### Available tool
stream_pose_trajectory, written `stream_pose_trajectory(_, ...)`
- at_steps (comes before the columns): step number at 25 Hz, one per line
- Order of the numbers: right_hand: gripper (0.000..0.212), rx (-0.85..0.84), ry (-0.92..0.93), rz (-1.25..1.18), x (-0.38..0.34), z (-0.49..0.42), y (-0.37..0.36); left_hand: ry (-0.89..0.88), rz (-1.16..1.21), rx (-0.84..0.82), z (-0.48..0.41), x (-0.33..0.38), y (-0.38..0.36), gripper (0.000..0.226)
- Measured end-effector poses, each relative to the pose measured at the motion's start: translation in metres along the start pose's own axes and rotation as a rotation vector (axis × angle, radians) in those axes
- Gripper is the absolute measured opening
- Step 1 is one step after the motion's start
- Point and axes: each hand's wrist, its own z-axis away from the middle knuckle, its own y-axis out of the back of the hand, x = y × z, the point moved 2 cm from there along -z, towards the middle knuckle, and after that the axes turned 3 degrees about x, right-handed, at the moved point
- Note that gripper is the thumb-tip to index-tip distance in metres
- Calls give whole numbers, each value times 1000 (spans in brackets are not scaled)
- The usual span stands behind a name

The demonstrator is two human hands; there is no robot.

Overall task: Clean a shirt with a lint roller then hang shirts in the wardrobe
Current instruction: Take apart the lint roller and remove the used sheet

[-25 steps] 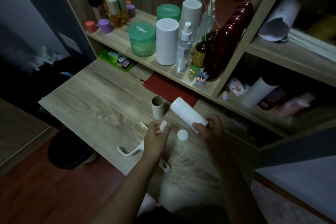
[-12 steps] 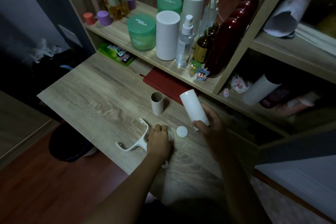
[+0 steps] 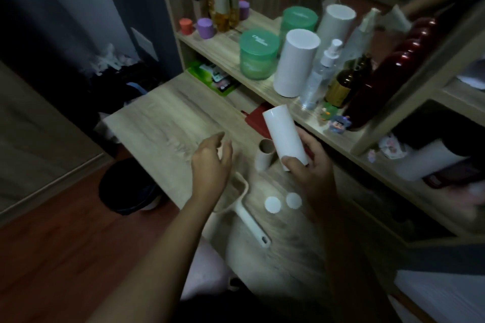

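The right hand has its fingers and thumb curled round one white lint-roller refill roll, holding it tilted above the light wooden table. The left hand hovers over the table with its fingers loosely spread and nothing plainly in its grasp. Just beside the roll stands one bare brown cardboard tube, upright on the table. One white plastic lint-roller handle lies flat near the front edge, partly under the left forearm. Two small round white caps lie side by side to its right, close but apart. On the shelf behind stand two green lidded jars and two tall white cylindrical canisters. No shirt is in sight.
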Motion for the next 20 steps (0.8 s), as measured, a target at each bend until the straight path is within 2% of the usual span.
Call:
stream_pose_trajectory(5,66,-161,55,-68,-13,3,-126,207,-35,194,-41,-85,98,33)
stream_pose_trajectory(8,69,-256,47,-26,-13,19,-240,310,-97,229,-67,-170,166,32)
stream_pose_trajectory(11,72,-282,31,35,-5,35,-348,428,-159,185,-92,-255,213,31)
stream_pose_trajectory(15,71,-295,-12,153,38,36,-455,555,-270,35,-117,-361,244,35)
stream_pose_trajectory(20,70,-489,-98,345,152,4,-553,697,-364,-170,-131,-507,225,47)
